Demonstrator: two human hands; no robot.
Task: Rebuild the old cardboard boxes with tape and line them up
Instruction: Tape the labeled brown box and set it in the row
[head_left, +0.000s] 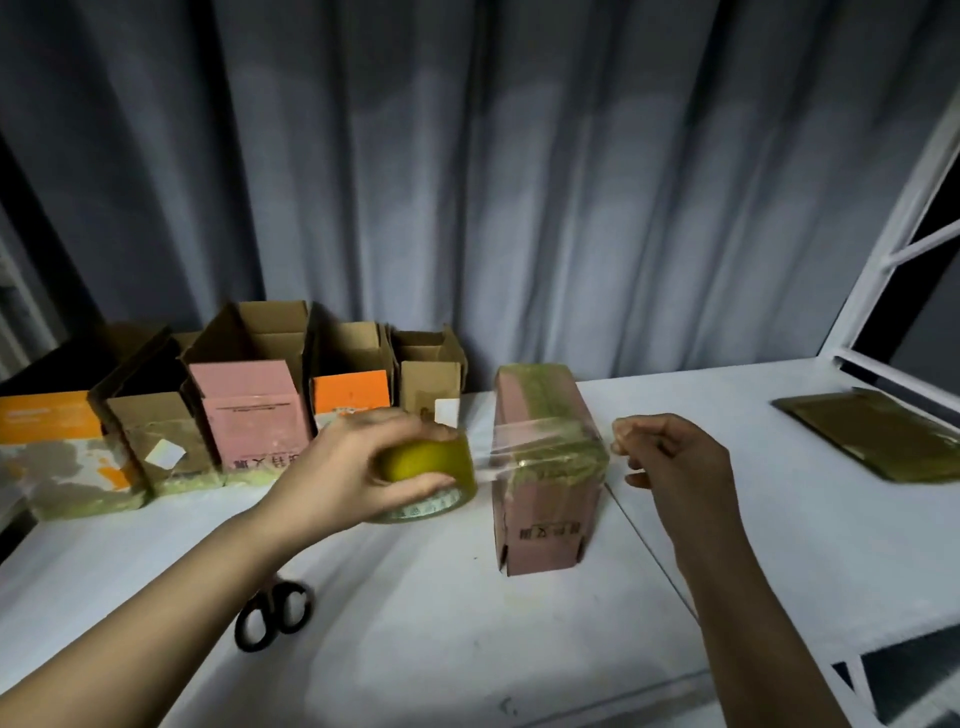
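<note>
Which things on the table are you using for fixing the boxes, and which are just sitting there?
In use:
tape roll in the left hand
pink box being taped
tape end pinched by the right hand
row of finished boxes
scissors, waiting

Just lying there:
flat packet at the right
curtain behind

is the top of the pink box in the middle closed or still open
Closed. The pink box has its top flaps folded flat under yellowish tape, and a fresh strip runs across it from the roll.
</note>
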